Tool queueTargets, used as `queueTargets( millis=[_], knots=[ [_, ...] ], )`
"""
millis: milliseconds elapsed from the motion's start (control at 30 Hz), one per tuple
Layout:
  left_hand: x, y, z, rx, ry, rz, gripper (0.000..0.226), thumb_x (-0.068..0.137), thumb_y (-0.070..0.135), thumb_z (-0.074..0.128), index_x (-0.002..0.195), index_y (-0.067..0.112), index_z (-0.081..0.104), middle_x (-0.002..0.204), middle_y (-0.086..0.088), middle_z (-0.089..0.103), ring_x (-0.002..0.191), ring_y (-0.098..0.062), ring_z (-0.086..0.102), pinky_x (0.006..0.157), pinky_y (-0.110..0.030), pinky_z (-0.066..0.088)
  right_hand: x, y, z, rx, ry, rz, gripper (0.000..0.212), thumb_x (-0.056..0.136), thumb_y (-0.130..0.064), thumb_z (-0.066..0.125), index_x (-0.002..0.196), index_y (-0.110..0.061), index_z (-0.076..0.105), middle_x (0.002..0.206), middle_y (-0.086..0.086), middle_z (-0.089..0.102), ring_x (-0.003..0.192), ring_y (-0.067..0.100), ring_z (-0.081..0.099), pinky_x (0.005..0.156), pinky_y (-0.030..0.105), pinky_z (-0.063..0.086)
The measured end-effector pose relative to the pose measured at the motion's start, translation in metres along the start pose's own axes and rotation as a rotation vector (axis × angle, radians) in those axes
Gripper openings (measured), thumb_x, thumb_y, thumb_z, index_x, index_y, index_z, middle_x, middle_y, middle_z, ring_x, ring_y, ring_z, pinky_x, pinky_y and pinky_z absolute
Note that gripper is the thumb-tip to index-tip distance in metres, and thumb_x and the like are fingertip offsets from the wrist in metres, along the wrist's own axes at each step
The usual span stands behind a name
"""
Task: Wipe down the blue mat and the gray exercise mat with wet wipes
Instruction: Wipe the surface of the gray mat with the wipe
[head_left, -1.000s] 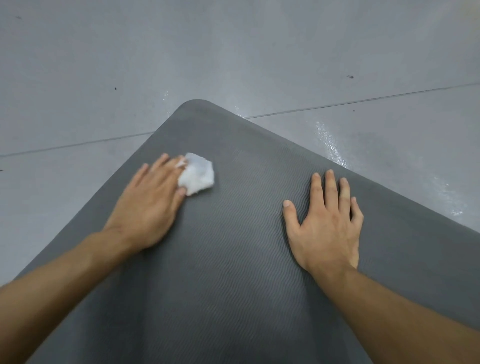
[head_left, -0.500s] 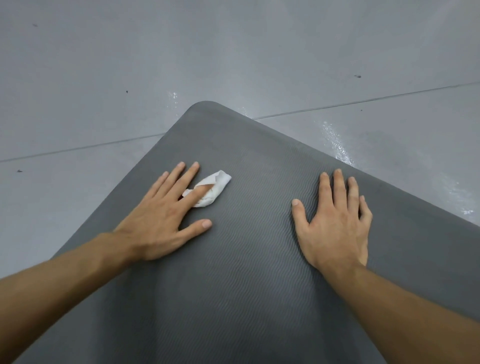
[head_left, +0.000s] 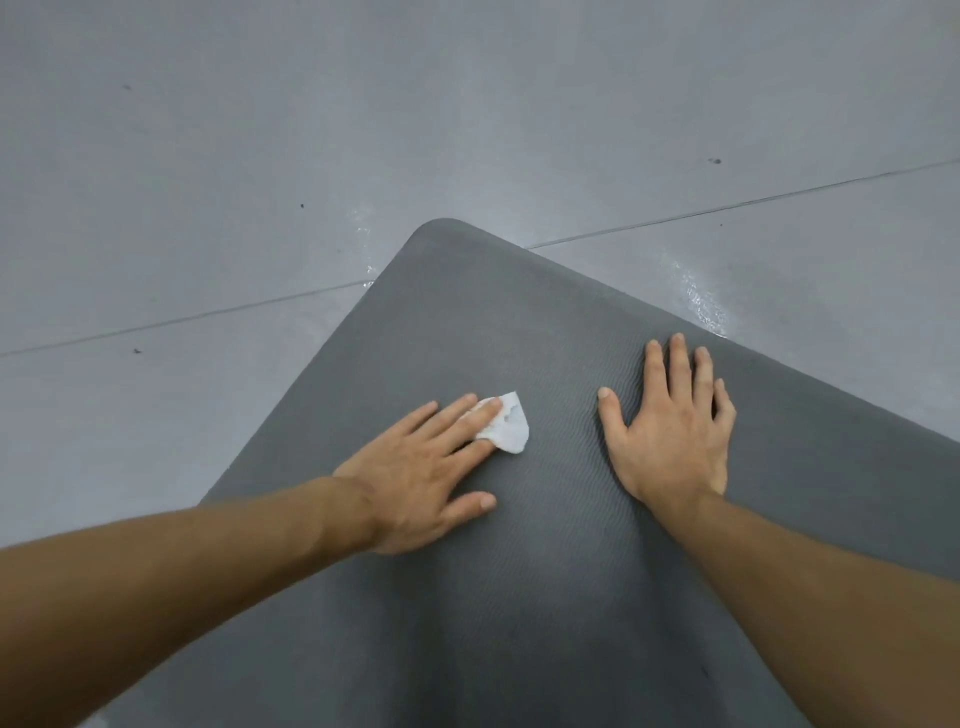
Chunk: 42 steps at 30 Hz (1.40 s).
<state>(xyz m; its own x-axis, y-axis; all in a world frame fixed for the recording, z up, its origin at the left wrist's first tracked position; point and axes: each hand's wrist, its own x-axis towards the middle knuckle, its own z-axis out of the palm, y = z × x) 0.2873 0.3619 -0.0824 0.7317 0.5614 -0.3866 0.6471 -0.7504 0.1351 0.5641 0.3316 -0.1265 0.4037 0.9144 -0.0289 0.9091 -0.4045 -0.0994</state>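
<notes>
The left hand (head_left: 415, 478) is lying flat on the gray exercise mat (head_left: 519, 322), its fingers (head_left: 447, 421) straight and slightly spread, thumb held out to the side. The crumpled white wet wipe (head_left: 506, 431) is sitting under the tips of the index and middle fingers, with most of it poking out just beyond them toward the right hand. The fingers are pressing the wipe against the ribbed surface, not pinching it.

The right hand (head_left: 670, 441) is bracing the mat, palm down, with its four fingers straight and close together and the thumb spread wide. Its fingertips are reaching near the mat's far right edge, and nothing is lying under them.

The mat's rounded corner is lying well beyond the fingertips of both hands, on the gray floor (head_left: 208, 156). Shiny wet streaks (head_left: 701, 296) are showing on the floor just beyond the right fingertips, past the mat's edge.

The wiping of the gray mat seems to be under way near this corner. How much of its surface is already clean is not showing, since no wet trail is readable on it. The blue mat is not appearing in view, so whether it is done cannot be told.
</notes>
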Motion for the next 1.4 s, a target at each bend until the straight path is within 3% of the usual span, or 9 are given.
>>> queueTargets(
  millis=[200, 367, 500, 600, 800, 1033, 1233, 1300, 1400],
  knots=[
    [0.004, -0.043, 0.022, -0.031, 0.247, -0.31, 0.075, 0.104, 0.061, 0.01, 0.162, 0.018, 0.028, 0.173, 0.003, 0.016, 0.16, -0.016, 0.004, 0.129, -0.044, 0.004, 0.0, 0.002, 0.003, -0.009, 0.007, 0.001, 0.081, 0.098, -0.066, 0.025, 0.164, -0.019, 0.021, 0.173, 0.003, 0.014, 0.16, 0.025, 0.006, 0.128, 0.048, 0.012],
    [-0.006, -0.11, 0.025, -0.175, 0.288, -0.593, 0.081, 0.097, 0.067, 0.01, 0.161, 0.018, 0.024, 0.172, -0.001, 0.017, 0.159, -0.023, 0.011, 0.128, -0.047, 0.013, 0.002, 0.001, 0.003, -0.001, 0.009, 0.0, 0.082, 0.097, -0.067, 0.022, 0.164, -0.02, 0.02, 0.173, 0.002, 0.013, 0.16, 0.025, 0.005, 0.128, 0.048, 0.011],
    [0.0, -0.083, 0.026, -0.316, 0.352, -0.629, 0.087, 0.094, 0.074, 0.018, 0.165, 0.023, 0.015, 0.173, 0.001, 0.009, 0.159, -0.023, 0.007, 0.129, -0.046, 0.009, 0.002, 0.003, 0.003, 0.0, 0.008, -0.003, 0.082, 0.097, -0.067, 0.021, 0.164, -0.02, 0.02, 0.173, 0.003, 0.013, 0.16, 0.025, 0.006, 0.128, 0.049, 0.013],
    [0.002, -0.038, 0.032, -0.285, 0.345, -0.487, 0.088, 0.095, 0.074, 0.02, 0.165, 0.021, 0.01, 0.174, 0.005, -0.002, 0.16, -0.017, -0.007, 0.129, -0.04, -0.001, 0.002, 0.004, 0.005, 0.002, -0.002, -0.008, 0.082, 0.098, -0.067, 0.022, 0.164, -0.02, 0.019, 0.173, 0.003, 0.012, 0.16, 0.025, 0.004, 0.128, 0.049, 0.012],
    [0.006, 0.027, 0.04, -0.145, 0.282, -0.199, 0.076, 0.104, 0.066, 0.019, 0.158, 0.015, 0.035, 0.174, 0.007, 0.001, 0.16, -0.015, -0.008, 0.13, -0.044, 0.004, 0.002, 0.006, 0.005, 0.009, -0.004, -0.003, 0.081, 0.099, -0.067, 0.024, 0.165, -0.02, 0.019, 0.174, 0.002, 0.011, 0.16, 0.025, 0.004, 0.128, 0.048, 0.011],
    [-0.019, -0.028, 0.031, -0.23, 0.301, -0.517, 0.077, 0.099, 0.066, 0.009, 0.164, 0.027, 0.015, 0.173, 0.012, 0.007, 0.159, -0.011, 0.0, 0.129, -0.049, 0.007, 0.006, 0.008, 0.001, 0.023, -0.091, -0.036, 0.08, 0.101, -0.068, 0.018, 0.167, -0.025, 0.007, 0.175, 0.002, -0.001, 0.16, 0.024, -0.006, 0.128, 0.048, 0.003],
    [-0.05, -0.068, 0.031, -0.422, 0.329, -0.783, 0.082, 0.098, 0.069, 0.023, 0.16, 0.015, 0.03, 0.164, -0.009, 0.033, 0.153, -0.027, 0.026, 0.122, -0.054, 0.027, 0.014, 0.028, -0.019, 0.026, -0.379, -0.124, 0.085, 0.094, -0.083, 0.019, 0.164, -0.042, -0.008, 0.172, -0.003, -0.022, 0.158, 0.021, -0.022, 0.127, 0.048, -0.007],
    [-0.054, -0.071, 0.034, -0.439, 0.265, -0.777, 0.078, 0.102, 0.065, 0.031, 0.163, 0.017, 0.022, 0.166, -0.009, 0.029, 0.153, -0.026, 0.022, 0.124, -0.051, 0.023, -0.004, 0.038, -0.022, -0.029, -0.391, -0.158, 0.082, 0.095, -0.081, 0.012, 0.163, -0.042, -0.012, 0.171, -0.005, -0.024, 0.157, 0.021, -0.023, 0.127, 0.051, -0.007],
    [-0.048, -0.046, 0.026, -0.375, 0.182, -0.678, 0.092, 0.094, 0.079, 0.021, 0.164, 0.019, 0.02, 0.173, 0.0, 0.011, 0.159, -0.023, 0.008, 0.129, -0.044, 0.012, -0.053, 0.04, -0.021, -0.004, -0.378, -0.141, 0.078, 0.099, -0.074, 0.007, 0.164, -0.036, -0.014, 0.171, -0.003, -0.025, 0.157, 0.022, -0.025, 0.127, 0.054, -0.008]
  ],
)
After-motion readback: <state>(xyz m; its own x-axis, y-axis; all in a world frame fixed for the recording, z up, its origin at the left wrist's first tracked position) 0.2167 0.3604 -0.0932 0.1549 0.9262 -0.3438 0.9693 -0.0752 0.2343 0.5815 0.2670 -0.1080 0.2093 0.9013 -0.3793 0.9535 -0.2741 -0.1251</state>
